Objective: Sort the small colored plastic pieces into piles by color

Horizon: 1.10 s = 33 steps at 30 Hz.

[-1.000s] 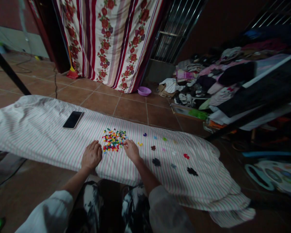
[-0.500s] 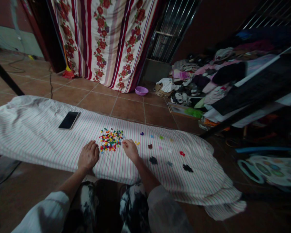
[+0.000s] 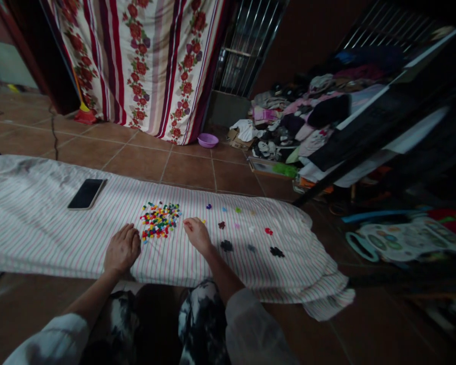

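The loose scatter of multicoloured beads (image 3: 160, 221) lies on the striped cloth (image 3: 61, 243) in front of me, between my two hands and spread a little farther out than either; it is a ragged patch with no clear long axis. My right hand (image 3: 197, 234) is just beside its right edge, thumb and forefinger pressed together at the tips and pointing back towards the beads; whether a bead sits between them is too small to tell. My left hand (image 3: 123, 248) rests palm down by the near left edge, fingers lying side by side, with nothing visible in it. Both hands are close to the scatter, so I can't firmly call either one nearer. Beyond my right hand the cloth carries small single-colour groups: a yellow one (image 3: 203, 221) partly hidden behind that hand, then purple (image 3: 209, 206), brown (image 3: 222, 224), red (image 3: 268, 231) and black (image 3: 277, 251) ones farther right. Past my left hand, well apart from the beads, lies a smartphone (image 3: 86, 193).
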{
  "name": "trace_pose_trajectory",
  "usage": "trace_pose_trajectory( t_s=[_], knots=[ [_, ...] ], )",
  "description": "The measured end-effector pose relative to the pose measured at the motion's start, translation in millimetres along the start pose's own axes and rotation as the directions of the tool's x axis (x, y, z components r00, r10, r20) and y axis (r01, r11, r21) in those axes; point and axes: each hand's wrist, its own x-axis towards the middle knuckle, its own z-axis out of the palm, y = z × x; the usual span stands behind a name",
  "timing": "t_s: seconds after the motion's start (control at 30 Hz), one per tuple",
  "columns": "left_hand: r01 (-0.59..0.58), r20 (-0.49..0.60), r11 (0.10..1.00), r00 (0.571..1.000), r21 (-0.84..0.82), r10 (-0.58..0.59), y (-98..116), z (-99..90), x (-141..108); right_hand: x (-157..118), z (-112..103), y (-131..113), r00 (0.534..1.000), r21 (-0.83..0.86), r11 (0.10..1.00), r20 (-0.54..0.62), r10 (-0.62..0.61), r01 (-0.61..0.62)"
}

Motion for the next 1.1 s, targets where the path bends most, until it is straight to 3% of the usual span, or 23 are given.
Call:
trace_pose_trajectory(
  t_s=[0.27,0.53,0.77,0.97,1.1],
  knots=[
    [-0.005,-0.014,0.999,1.0,0.04,0.005,0,-0.7,0,-12,-18,20,0.994,0.033,0.999,-0.105,0.008,-0.004],
    [-0.015,-0.005,0.999,1.0,0.041,0.015,-3,1.3,-1,-28,-60,71,0.945,0.122,0.992,-0.317,0.077,-0.04],
    [-0.066,0.009,0.997,0.998,0.033,0.066,-5,1.5,-1,-47,-101,114,0.855,0.133,0.971,-0.461,0.236,-0.197],
    [-0.049,0.001,0.998,0.999,0.035,0.049,-6,3.5,-1,-63,-136,147,0.775,0.157,0.919,-0.498,0.389,-0.361],
    [-0.051,0.016,0.999,0.999,0.018,0.05,-7,3.6,-2,-70,-157,169,0.728,0.128,0.904,-0.551,0.408,-0.409]
  ],
)
